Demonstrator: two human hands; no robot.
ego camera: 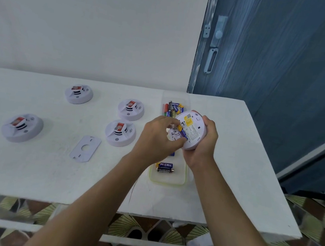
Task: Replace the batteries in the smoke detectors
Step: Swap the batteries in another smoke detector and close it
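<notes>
Smoke detector (194,130) lies back-up in the right hand (203,147), fingers (210,124) clamped round its rim; the left hand's (156,138) fingers (176,143) pinch a battery (183,134) at its compartment. Best to seat it squarely, polarity matched. Beneath the fingers, a tray (181,182) rests on the worktop (52,171).

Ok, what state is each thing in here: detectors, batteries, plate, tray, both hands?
Held white round smoke detector: back up, battery bay open.
Blue-and-yellow battery: in that bay, seating unclear.
Left hand: pinches the battery.
Right hand: grips the held detector.
Four white domed smoke detectors: face up on white table.
White flat mounting plate: lying loose.
Clear plastic tray: holds loose batteries.
</notes>
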